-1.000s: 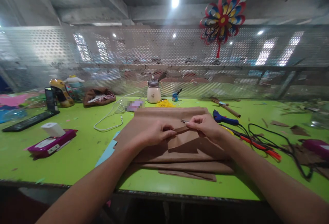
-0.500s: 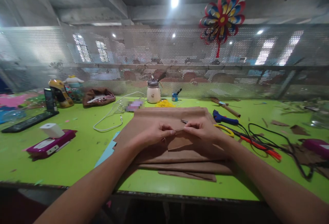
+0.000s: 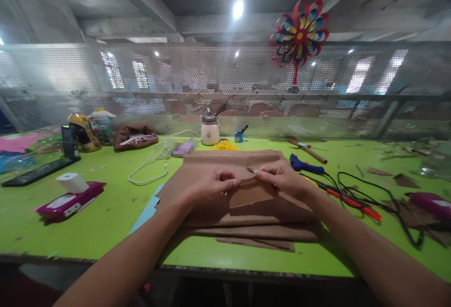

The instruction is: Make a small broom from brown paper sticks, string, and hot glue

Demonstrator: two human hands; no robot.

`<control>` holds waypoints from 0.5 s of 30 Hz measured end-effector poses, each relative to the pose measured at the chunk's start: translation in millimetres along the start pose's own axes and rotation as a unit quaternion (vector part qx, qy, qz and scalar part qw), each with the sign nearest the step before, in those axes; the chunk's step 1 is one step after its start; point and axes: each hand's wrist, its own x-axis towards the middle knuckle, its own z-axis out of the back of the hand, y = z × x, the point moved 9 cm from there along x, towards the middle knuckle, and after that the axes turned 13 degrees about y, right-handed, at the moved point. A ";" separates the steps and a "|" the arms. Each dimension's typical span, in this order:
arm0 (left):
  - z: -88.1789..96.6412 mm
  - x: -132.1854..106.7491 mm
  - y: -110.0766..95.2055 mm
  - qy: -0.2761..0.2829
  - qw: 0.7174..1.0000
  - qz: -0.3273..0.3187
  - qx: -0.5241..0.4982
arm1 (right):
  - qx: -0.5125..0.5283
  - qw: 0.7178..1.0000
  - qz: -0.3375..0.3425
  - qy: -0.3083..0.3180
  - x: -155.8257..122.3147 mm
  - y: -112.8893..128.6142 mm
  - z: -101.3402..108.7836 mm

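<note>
Together, the left hand (image 3: 207, 186) and right hand (image 3: 282, 178) pinch the top edge of a small brown paper piece (image 3: 250, 193), fingers closed on it from either side. It sits just above a stack of brown sheets (image 3: 225, 160) on the green table (image 3: 88, 218). A blue glue gun (image 3: 305, 165) lies near the right hand

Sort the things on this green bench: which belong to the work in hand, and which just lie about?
In hand: left hand, right hand, both pinching the brown paper piece; brown sheet stack beneath.
Lying about: glue gun, jar, brown pouch, wipes pack.
</note>
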 end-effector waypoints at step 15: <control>-46.2 -3.1 11.5 0.186 0.945 0.011 -0.268 | 0.082 0.980 0.161 0.079 -9.8 56.6 -39.9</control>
